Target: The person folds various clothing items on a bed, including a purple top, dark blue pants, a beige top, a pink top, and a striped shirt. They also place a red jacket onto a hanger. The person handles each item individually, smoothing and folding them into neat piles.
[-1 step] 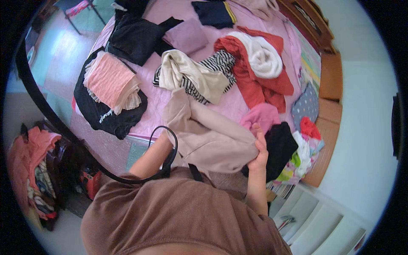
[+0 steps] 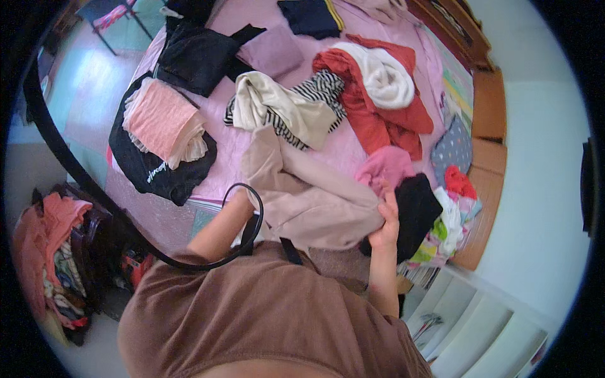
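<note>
A beige, folded garment (image 2: 315,211) stretches between my hands in front of my body, above the near edge of the bed. My right hand (image 2: 387,222) grips its right end, thumb along the edge. At the other end, my left hand (image 2: 244,199) reaches under the cloth, which hides its fingers. Just beyond lies a cream garment (image 2: 271,101) on a black-and-white striped one (image 2: 326,87). Close to my right hand are a pink garment (image 2: 384,167) and a black one (image 2: 418,211).
The pink-sheeted bed (image 2: 217,148) also carries a folded peach cloth (image 2: 161,120), dark clothes (image 2: 195,60), and red clothing (image 2: 378,132) under a white fluffy roll (image 2: 389,85). A clothes heap (image 2: 57,246) stands lower left. A black cable (image 2: 94,189) crosses my left side. White shelving (image 2: 466,315) is lower right.
The whole view has shifted very slightly. My hands hold nearly the same position on the beige garment.
</note>
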Demonstrator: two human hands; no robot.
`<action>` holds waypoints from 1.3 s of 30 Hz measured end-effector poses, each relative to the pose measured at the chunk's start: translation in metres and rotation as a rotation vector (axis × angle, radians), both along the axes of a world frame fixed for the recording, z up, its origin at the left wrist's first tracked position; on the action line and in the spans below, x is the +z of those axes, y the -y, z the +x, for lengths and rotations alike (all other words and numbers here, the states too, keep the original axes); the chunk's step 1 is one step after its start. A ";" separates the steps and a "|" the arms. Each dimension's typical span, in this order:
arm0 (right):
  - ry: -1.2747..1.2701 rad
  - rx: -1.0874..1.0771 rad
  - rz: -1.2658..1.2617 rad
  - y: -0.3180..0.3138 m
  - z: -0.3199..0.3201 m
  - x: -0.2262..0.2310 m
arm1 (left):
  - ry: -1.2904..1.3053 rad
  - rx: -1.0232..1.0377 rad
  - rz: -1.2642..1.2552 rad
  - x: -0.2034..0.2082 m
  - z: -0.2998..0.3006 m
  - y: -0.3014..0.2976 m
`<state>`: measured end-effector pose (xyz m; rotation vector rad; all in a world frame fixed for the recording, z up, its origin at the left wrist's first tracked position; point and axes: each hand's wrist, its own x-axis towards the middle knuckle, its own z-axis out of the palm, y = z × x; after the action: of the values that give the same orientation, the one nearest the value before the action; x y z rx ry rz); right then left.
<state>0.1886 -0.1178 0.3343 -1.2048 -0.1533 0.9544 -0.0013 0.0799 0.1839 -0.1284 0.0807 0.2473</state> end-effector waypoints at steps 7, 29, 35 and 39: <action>-0.114 -0.508 0.307 0.073 -0.003 0.017 | -0.348 -0.083 0.236 0.088 0.022 0.010; 0.419 -0.353 0.222 -0.009 0.011 0.089 | -0.392 1.078 1.673 0.242 0.084 0.041; 0.824 0.158 0.312 -0.029 0.030 0.171 | -0.068 0.790 1.730 0.280 0.112 0.010; 1.246 0.054 0.201 -0.051 0.050 0.201 | -0.064 0.427 2.044 0.351 0.133 -0.004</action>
<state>0.2382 -0.0666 0.5354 -1.4537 -1.2338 0.0992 0.1320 0.0839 0.5354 1.9140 -0.1651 0.6509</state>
